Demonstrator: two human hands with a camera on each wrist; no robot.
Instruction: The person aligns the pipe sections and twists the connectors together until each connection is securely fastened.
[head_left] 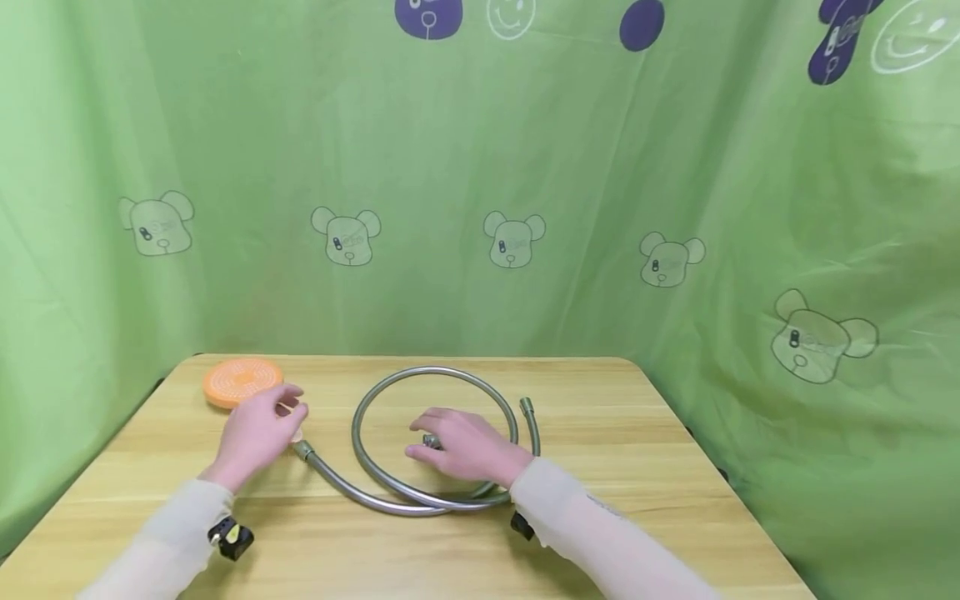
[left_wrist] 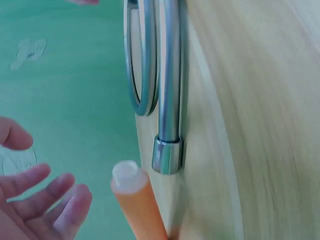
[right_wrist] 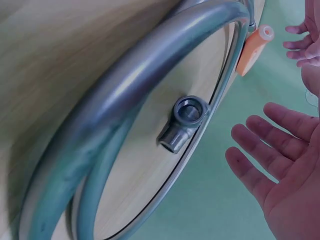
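Note:
My left hand (head_left: 258, 435) hovers over the handle of an orange shower head (head_left: 242, 380), fingers loosely bent and holding nothing. In the left wrist view the handle (left_wrist: 145, 212) ends in a white neck, apart from the fingers. A silver shower hose (head_left: 430, 370) lies looped on the table, one end nut (head_left: 303, 450) close to that neck. Inside the loop sits a small metal elbow fitting (right_wrist: 174, 136) with a round socket. Above it my right hand (head_left: 468, 446) is spread, partly covering the fitting in the head view; the right wrist view shows a gap between them.
The wooden table (head_left: 315, 558) carries all these things. The hose's other end nut (head_left: 527, 406) points to the back right, beyond the right wrist. A green curtain (head_left: 435, 308) with printed bear faces hangs behind the table and at both sides.

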